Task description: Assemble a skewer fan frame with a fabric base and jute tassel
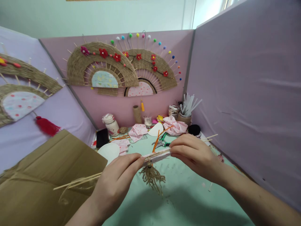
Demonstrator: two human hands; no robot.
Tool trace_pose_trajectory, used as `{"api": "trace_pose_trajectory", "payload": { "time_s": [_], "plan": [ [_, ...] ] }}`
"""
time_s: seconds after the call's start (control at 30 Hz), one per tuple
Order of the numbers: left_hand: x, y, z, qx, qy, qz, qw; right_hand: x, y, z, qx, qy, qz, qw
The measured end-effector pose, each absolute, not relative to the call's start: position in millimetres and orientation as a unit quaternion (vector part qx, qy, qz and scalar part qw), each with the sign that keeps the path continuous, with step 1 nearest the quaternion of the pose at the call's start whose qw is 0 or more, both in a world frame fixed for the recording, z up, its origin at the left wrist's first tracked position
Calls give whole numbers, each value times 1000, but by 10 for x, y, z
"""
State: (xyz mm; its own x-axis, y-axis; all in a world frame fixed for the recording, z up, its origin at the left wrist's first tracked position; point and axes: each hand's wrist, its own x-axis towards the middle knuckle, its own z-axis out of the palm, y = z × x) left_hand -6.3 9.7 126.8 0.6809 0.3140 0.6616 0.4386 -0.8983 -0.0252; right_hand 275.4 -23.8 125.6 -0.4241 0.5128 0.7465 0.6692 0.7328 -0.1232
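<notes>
Both hands hold a fan-like piece (158, 156) edge-on above the table, with pink-spotted white cloth on it. My left hand (117, 180) is closed on its left end, and my right hand (195, 155) grips the right end. A twine tassel (152, 177) hangs from the piece's middle, near my left fingertips. Thin wooden sticks (80, 181) stick out past my left wrist, and more sticks (213, 137) show beyond my right hand. Orange pipe cleaners (156, 143) appear just behind the piece. The palms and thumbs are mostly hidden.
Brown cardboard (47, 175) lies at the left. Behind the hands are green-handled pliers (162, 142), white card discs (109, 152), spotted cloth (175, 125), a white bottle (111, 124) and a dark phone (102, 138). Finished woven fans (101, 62) hang on the pink partition (94, 105).
</notes>
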Motion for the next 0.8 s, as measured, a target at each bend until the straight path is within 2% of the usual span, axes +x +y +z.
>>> {"api": "trace_pose_trajectory", "payload": {
  "time_s": [0.27,0.43,0.57,0.8],
  "plan": [
    [-86,81,1143,-915,-255,-314,15,2769,-228,1121,-366,-832,-81,409],
    [-54,72,1173,-912,-314,-263,-25,2733,-243,1094,-370,-827,-163,390],
    [-48,69,1169,-919,-302,-253,20,2709,-238,1089,-355,-823,-214,389],
    [-10,88,1134,-918,-228,-299,123,2727,-304,1099,-379,-817,-102,422]
  ]
}}
